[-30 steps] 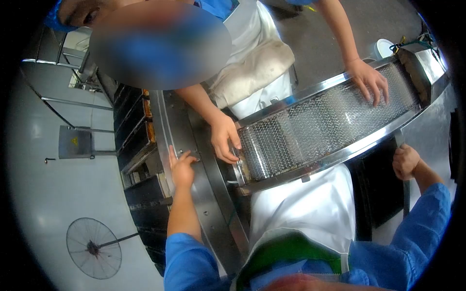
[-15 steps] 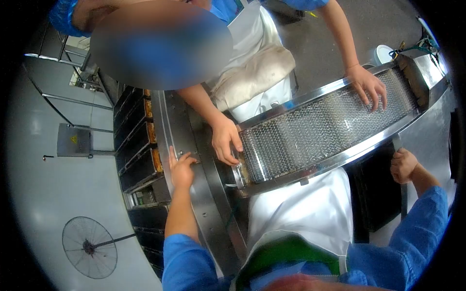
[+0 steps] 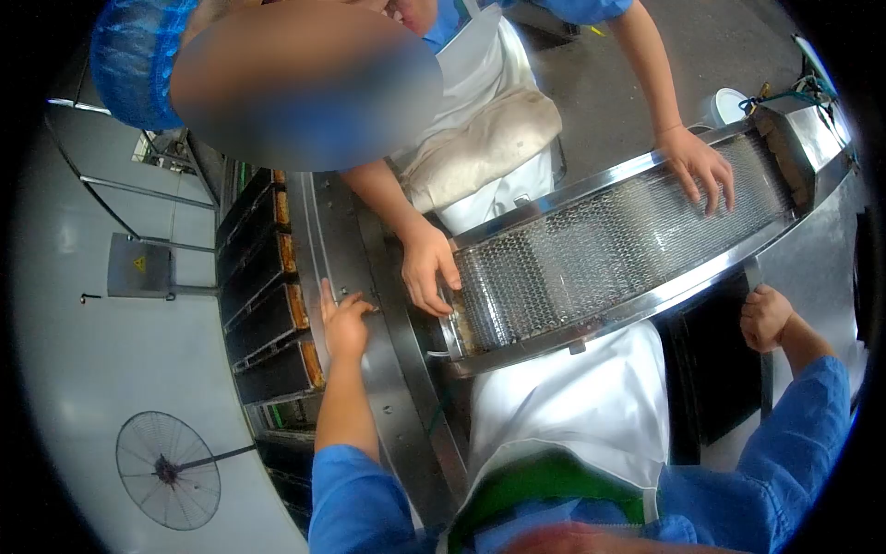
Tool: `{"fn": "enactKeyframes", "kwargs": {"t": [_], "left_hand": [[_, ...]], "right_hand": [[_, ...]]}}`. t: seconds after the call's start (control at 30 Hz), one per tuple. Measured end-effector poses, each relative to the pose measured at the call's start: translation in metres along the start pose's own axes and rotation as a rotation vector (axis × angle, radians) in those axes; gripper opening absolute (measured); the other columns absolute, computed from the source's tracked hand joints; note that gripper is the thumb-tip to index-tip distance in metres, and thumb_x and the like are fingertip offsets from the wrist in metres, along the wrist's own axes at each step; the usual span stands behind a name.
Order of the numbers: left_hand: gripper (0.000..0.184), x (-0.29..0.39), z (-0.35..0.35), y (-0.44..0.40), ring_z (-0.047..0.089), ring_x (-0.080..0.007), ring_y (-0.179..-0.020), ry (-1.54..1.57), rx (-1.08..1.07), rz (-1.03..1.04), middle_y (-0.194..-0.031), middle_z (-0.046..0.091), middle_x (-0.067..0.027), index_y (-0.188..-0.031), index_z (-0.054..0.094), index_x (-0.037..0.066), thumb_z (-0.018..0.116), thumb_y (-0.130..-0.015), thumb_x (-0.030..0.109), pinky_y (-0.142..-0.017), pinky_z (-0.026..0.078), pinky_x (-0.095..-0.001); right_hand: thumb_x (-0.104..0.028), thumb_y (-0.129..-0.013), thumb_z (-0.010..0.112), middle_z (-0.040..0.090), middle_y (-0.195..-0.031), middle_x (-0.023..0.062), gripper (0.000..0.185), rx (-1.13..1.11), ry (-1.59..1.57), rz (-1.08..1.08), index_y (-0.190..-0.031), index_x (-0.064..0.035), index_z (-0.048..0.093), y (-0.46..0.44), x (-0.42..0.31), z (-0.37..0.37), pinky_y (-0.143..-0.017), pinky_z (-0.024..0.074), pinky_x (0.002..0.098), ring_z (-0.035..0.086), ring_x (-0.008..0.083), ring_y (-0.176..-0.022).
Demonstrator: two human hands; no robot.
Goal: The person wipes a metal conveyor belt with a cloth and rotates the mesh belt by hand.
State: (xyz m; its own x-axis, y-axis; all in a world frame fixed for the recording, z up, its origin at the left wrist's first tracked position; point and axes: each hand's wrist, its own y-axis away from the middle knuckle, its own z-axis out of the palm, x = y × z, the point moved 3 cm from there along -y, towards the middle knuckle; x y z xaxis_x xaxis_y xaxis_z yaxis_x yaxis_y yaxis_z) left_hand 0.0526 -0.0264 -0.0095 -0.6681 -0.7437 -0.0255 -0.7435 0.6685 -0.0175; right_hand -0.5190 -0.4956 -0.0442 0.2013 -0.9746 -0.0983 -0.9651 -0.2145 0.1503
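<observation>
My left hand (image 3: 346,325) rests on the flat steel rail (image 3: 377,406) beside the line of dark pans, fingers spread, holding nothing. My right hand (image 3: 766,318) is closed around an upright metal bar (image 3: 768,379) under the right end of the mesh conveyor (image 3: 591,263). The conveyor's wire mesh belt runs between bright steel side rails and carries nothing that I can make out. Across from me, a co-worker's hand (image 3: 428,270) touches the conveyor's left end. That person's other hand (image 3: 699,171) lies spread on the mesh near the right end.
Black pans (image 3: 268,323) with orange-brown ends stand in a row at left. Beyond them are a wall fan (image 3: 168,471) and an electrical box (image 3: 140,265). A white bucket (image 3: 730,104) stands on the floor behind the conveyor. The co-worker leans in from above.
The row of black pans has shifted toward the bottom of the view, with another orange-brown end now showing. The co-worker's head has moved, bringing more blue hair cover into view. My hands stay put.
</observation>
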Motion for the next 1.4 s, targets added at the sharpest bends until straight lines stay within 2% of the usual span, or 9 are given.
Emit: {"fn": "enactKeyframes", "kwargs": {"t": [0.53,0.9,1.4], "left_hand": [[0.025,-0.001,0.001,0.0,0.021,-0.0305,-0.143,0.0,-0.02,-0.024,-0.121,0.064,-0.001,-0.079,0.072,0.017,0.057,-0.075,-0.003,-0.118,0.018,-0.0473],[0.027,-0.005,0.006,-0.001,0.024,-0.0316,-0.142,-0.003,0.029,0.037,-0.103,0.068,-0.0042,-0.081,0.074,0.016,0.057,-0.074,-0.004,-0.117,0.02,-0.0477],[0.033,0.005,-0.004,-0.001,0.022,-0.0287,-0.143,-0.027,-0.002,-0.03,-0.11,0.068,-0.0019,-0.09,0.075,0.014,0.056,-0.074,-0.008,-0.118,0.019,-0.044]], "right_hand": [[-0.024,-0.05,0.066,0.052,-0.061,-0.0015,0.018,0.016,-0.048,0.005,-0.053,-0.0158,0.051,0.001,0.002,0.003,-0.061,0.042,0.0384,0.053,0.0222,-0.066],[-0.023,-0.05,0.066,0.052,-0.061,-0.0017,0.018,0.003,-0.039,0.009,-0.053,-0.0159,0.05,0.003,0.003,0.004,-0.061,0.0417,0.0388,0.053,0.022,-0.066],[-0.023,-0.05,0.066,0.051,-0.06,-0.0018,0.017,0.01,-0.029,0.0,-0.053,-0.0163,0.05,-0.003,-0.001,-0.005,-0.059,0.0412,0.0383,0.053,0.0217,-0.064]]}}
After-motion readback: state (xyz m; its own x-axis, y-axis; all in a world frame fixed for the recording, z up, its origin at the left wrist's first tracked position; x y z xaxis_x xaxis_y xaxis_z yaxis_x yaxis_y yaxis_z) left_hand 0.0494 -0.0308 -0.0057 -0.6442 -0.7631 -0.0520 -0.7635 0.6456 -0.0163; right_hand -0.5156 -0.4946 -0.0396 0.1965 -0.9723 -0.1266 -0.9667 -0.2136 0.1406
